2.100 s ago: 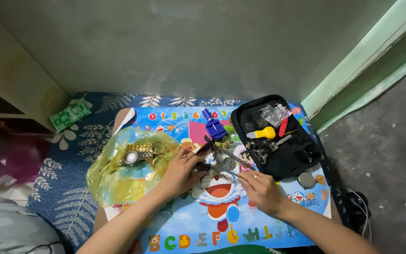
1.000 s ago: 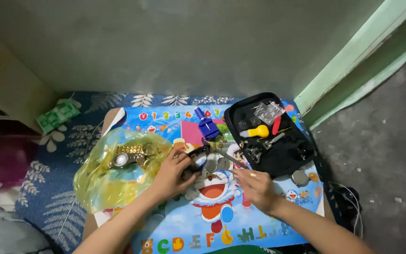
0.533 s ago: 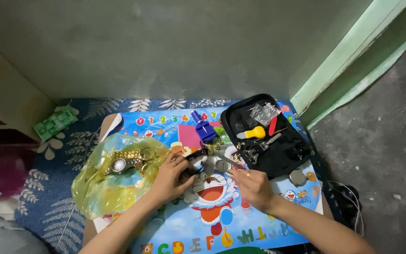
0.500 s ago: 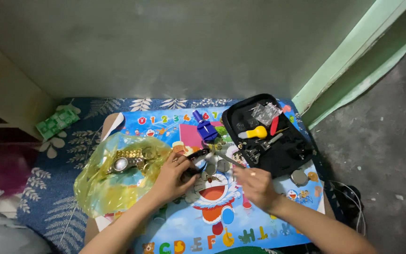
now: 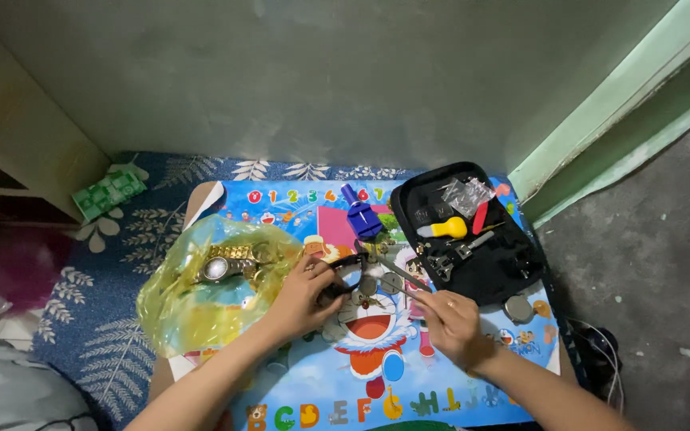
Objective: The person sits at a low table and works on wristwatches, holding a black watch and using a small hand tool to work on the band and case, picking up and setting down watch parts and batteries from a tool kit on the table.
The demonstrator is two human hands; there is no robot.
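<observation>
The left hand (image 5: 307,289) curls closed around a small dark watch (image 5: 343,275), pinning it low against the colourful picture mat (image 5: 297,383) so that it cannot slide; the right hand (image 5: 450,323) pinches a thin metal tool (image 5: 397,275) between thumb and fingers, its slim shaft slanting up and left so that the tip meets the watch just beside the left fingertips; both hands are therefore closed on something, one steadying, one working; the watch sits near the middle of the mat, between the two hands; to the left a gold-coloured watch (image 5: 221,267) rests on a crumpled yellow plastic bag (image 5: 193,311), laid aside but near; to the right an open black tool case (image 5: 473,239) lies within easy reach of the right hand, holding a yellow-handled tool (image 5: 445,229) and a red one (image 5: 480,216); a blue tool (image 5: 359,214) stands on the mat just above the work; a round metal disc (image 5: 518,308) lies beside the case's lower corner
</observation>
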